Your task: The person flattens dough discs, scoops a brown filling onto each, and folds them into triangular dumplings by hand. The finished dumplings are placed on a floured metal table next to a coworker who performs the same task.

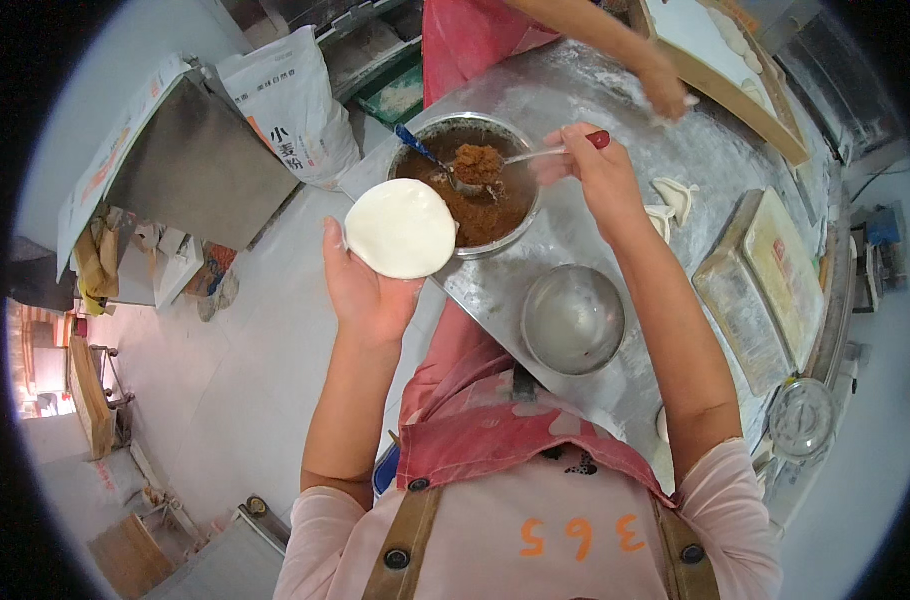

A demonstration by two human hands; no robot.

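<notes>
A round, flat dough wrapper [401,229] lies on the open palm and fingers of my left hand [372,296], at the left rim of a metal bowl [530,217]. Brown crumbly filling [492,217] is in that bowl. My right hand [593,169] grips a metal spoon [533,155] by its handle; the spoon's head holds a heap of filling [477,163] above the bowl. A second spoon with a blue handle [419,144] rests in the bowl. Nearer to me, a smaller metal bowl [573,320] with pale, cloudy contents stands on the floured metal table [492,289].
Folded dough pieces [676,199] lie right of my right wrist. A co-worker's hand [663,94] is over the table's far side, near a wooden-edged tray [725,82]. Lidded containers [755,292] stand at the right. A white flour sack [293,112] is beyond the table's left edge.
</notes>
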